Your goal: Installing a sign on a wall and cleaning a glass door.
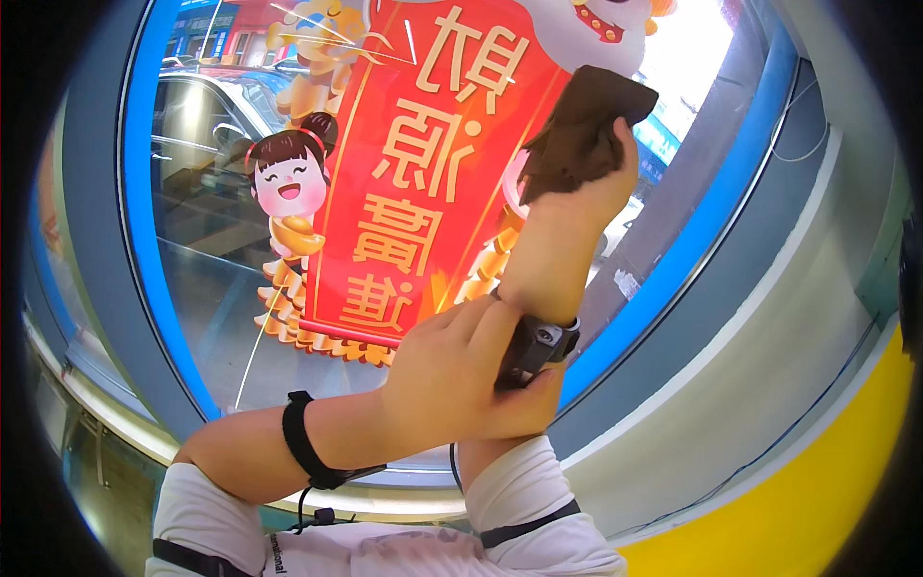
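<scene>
My right hand (608, 178) is raised to the window and holds a dark brown cloth (588, 125). The cloth is bunched against the upper right of a red decorative sticker (423, 163) on the glass. Across my body reaches my left arm. My left hand (461, 370) is closed round my right wrist, gripping the small black camera (532, 351) strapped there. Its fingertips are partly hidden behind the wrist and the camera. A black strap (300, 438) circles my left wrist.
A blue frame (144, 192) borders the window glass, with a grey surround outside it. A cartoon child sticker (290, 183) is at the left of the red one. Beyond the glass stands a parked car (207, 115). A thin cable (769, 452) runs along the wall above a yellow surface (817, 490).
</scene>
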{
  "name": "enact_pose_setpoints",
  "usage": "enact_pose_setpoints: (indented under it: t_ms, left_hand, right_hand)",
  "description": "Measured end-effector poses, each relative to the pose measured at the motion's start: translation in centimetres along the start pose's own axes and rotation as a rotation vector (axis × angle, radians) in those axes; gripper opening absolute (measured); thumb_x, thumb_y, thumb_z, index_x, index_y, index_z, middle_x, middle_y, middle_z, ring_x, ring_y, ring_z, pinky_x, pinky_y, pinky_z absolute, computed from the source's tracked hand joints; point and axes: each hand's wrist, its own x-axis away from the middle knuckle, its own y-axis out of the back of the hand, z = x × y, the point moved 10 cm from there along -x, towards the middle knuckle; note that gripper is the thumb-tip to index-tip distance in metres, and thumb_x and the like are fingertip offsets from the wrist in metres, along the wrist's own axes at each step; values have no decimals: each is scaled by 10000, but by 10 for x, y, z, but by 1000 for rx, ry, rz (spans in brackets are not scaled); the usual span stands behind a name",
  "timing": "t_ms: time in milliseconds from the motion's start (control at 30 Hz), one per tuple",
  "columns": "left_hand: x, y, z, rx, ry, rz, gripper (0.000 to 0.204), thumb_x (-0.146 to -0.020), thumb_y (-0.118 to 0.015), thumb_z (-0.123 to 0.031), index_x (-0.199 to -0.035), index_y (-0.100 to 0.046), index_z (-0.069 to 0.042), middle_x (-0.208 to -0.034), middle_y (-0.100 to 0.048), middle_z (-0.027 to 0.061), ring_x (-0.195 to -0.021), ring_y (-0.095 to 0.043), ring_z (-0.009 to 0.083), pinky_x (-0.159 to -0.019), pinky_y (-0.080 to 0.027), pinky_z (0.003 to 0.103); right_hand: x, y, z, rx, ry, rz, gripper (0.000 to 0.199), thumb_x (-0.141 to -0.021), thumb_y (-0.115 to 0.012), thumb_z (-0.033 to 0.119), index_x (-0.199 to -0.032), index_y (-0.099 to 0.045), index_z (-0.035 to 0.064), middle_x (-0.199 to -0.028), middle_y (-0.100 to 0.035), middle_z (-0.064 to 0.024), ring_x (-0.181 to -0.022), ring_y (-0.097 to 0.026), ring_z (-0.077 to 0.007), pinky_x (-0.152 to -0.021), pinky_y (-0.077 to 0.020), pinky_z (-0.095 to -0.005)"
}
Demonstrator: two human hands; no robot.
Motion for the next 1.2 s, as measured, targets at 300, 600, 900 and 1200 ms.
enact_pose_setpoints:
  t_ms: [300, 600, 900, 1200]
  left_hand:
    - [11, -1, 10, 46, 98, 106, 525, -764, -816, -407, -1043, -601, -18, -868, -636, 129, -737, -660, 330, -635, -529, 397]
    - [-34, 73, 73, 937, 434, -236, 447, -1025, -589, -220, -1415, -495, -22, -1271, -597, 79, -1194, -554, 149, -974, -471, 315]
    - [-11, 97, 126, 1024, 504, -526, 278, -1032, -598, -160, -1282, -596, -39, -1107, -692, 52, -976, -675, 136, -830, -544, 283]
    - [50, 1, 27, 472, 439, 683, 380, -845, -782, -288, -1140, -644, -93, -939, -668, 80, -885, -657, 170, -788, -526, 331]
  right_hand:
    - [23, -21, 56, 344, 401, -135, 387, -928, -627, 243, -1256, -583, 42, -1163, -671, -95, -976, -675, -256, -761, -568, -365]
    - [121, -39, -47, 115, -330, 159, 391, -956, -598, 109, -1318, -581, -38, -1217, -673, -111, -1095, -665, -203, -968, -537, -319]
    - [117, -71, -29, -361, -498, 421, 678, -1046, -412, 504, -1552, -346, 57, -1618, -305, -204, -1501, -286, -354, -1239, -229, -493]
    - [54, -65, 76, -488, 49, 602, 746, -1017, -339, 651, -1565, -334, 145, -1634, -279, -183, -1524, -211, -399, -1257, -98, -571]
